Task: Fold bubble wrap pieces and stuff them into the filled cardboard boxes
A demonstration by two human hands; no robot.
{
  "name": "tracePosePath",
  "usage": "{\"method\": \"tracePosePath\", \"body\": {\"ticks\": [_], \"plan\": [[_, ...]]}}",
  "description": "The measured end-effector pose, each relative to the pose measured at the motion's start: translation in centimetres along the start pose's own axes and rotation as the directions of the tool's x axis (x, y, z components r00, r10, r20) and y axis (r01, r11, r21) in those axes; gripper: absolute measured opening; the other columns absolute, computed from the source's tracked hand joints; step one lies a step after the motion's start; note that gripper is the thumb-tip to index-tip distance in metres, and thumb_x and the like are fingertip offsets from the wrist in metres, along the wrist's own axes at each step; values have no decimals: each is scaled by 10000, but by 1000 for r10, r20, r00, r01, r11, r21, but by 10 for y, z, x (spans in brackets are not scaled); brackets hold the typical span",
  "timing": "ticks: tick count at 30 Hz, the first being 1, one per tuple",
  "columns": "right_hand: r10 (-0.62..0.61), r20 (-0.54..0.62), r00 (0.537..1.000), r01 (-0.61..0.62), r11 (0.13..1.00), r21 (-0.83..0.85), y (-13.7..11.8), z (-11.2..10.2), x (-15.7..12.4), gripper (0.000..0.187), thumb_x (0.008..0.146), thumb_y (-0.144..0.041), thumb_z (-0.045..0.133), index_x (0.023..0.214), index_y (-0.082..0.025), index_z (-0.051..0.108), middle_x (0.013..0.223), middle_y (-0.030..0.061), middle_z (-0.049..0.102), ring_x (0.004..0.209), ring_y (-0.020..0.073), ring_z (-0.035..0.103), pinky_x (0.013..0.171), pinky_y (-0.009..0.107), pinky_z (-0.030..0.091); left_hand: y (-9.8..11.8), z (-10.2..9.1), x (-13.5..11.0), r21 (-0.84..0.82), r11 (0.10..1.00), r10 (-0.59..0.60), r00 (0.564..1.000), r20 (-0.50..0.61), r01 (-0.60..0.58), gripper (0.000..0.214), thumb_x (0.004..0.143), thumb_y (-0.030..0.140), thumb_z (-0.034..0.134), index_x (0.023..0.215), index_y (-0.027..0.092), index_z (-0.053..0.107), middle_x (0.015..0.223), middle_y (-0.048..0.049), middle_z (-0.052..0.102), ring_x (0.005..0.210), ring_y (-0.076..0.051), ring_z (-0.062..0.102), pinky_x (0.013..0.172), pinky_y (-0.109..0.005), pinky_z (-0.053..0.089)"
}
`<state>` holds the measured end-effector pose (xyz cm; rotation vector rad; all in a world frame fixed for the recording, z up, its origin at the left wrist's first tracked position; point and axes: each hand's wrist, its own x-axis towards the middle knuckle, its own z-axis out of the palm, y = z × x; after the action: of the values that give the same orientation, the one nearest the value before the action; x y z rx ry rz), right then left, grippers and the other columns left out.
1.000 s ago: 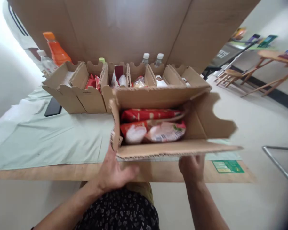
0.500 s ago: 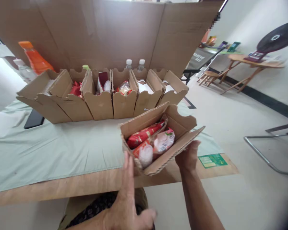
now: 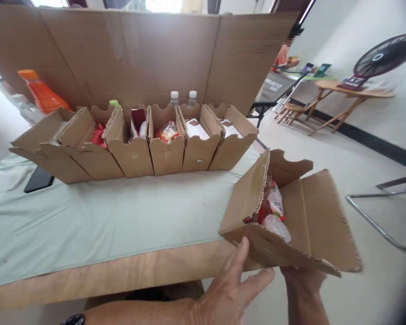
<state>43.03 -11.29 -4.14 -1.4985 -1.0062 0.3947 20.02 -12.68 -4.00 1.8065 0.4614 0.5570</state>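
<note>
Well, our right hand (image 3: 302,280) holds the tilted box (image 3: 311,216) past the desk (image 3: 122,271) corner, left hand (image 3: 230,289) open; snacks (image 3: 275,214) could spill.

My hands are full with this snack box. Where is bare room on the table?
The green cloth lies bare between the row of boxes and the table edge, beside your snack box. The back is crowded: bottles behind the boxes, a phone at the left.
</note>
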Motion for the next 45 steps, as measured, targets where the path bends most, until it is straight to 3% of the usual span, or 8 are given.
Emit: {"method": "tracePosePath", "body": {"ticks": [3, 9, 12, 16, 21, 26, 32, 45], "plan": [[75, -121, 990, -58, 988, 140, 7, -3, -24, 629, 964, -737, 352, 1360, -357, 659, 1205, 96, 740, 1129, 362, 712, 867, 560, 617, 4, -14, -7, 2, 1000, 10, 999, -44, -9, 1095, 544, 543, 937, 1529, 254, 556, 1787, -163, -33, 1579, -561, 185, 1213, -689, 300], [85, 6, 996, -85, 996, -39, 17, -9, -41, 615, 594, -719, 824, 1010, -267, 797, 906, 123, 783, 974, 448, 740, 748, 509, 623, 16, -41, -25, 56, 998, 9, 920, -392, 14, 617, 732, 173, 683, 1344, 230, 640, 1555, -187, 472, 1411, -390, 544, 1197, -601, 431], [77, 4, 997, -74, 969, -238, 23, -7, -40, 517, 568, -679, 840, 859, -254, 792, 800, 111, 757, 960, 465, 728, 790, 539, 618, 18, -48, -19, 41, 992, -88, 890, -448, 118, 744, 740, 122, 629, 1468, 222, 517, 1655, -182, 358, 1544, -396, 385, 1264, -625, 346], [41, -11, 999, -42, 932, -361, 23, 0, -36, 480, 575, -695, 814, 792, -269, 778, 779, 101, 756, 940, 447, 719, 875, 585, 600, 16, -45, -2, -5, 987, -157, 948, -276, 162, 1072, 697, 166, 673, 1669, 198, 222, 1756, -164, 217, 1625, -412, 200, 1323, -636, 211], [70, -58, 996, -81, 972, -221, 12, 2, -17, 536, 627, -636, 840, 965, -227, 764, 964, 121, 790, 951, 387, 738, 888, 528, 608, 14, -45, 27, 31, 992, -123, 989, -82, 126, 1177, 678, 238, 703, 1697, 145, 122, 1778, -174, 78, 1636, -418, 114, 1335, -609, 182], [128, -69, 989, -133, 989, -68, 12, 0, 9, 690, 679, -591, 853, 1224, -203, 684, 1233, 154, 744, 1148, 364, 697, 1045, 543, 537, 9, -65, 56, 114, 991, -78, 997, 29, 74, 1168, 651, 284, 700, 1683, 110, 182, 1756, -214, 145, 1627, -409, 162, 1317, -602, 221], [87, -88, 992, -90, 996, -21, 24, 9, 17, 652, 674, -555, 882, 1186, -205, 681, 1170, 134, 749, 1119, 342, 694, 1031, 529, 538, -2, -76, 61, 93, 991, -91, 995, -37, 94, 1146, 663, 301, 691, 1685, 156, 195, 1754, -173, 203, 1616, -422, 211, 1309, -630, 225], [132, -114, 985, -131, 991, 20, 18, 21, -13, 601, 724, -548, 861, 1174, -210, 650, 1152, 125, 760, 1098, 312, 705, 979, 465, 561, -13, -51, 52, 101, 994, -13, 986, -167, 30, 1131, 692, 211, 665, 1691, 177, 137, 1765, -147, 195, 1627, -383, 202, 1318, -622, 221]]}}
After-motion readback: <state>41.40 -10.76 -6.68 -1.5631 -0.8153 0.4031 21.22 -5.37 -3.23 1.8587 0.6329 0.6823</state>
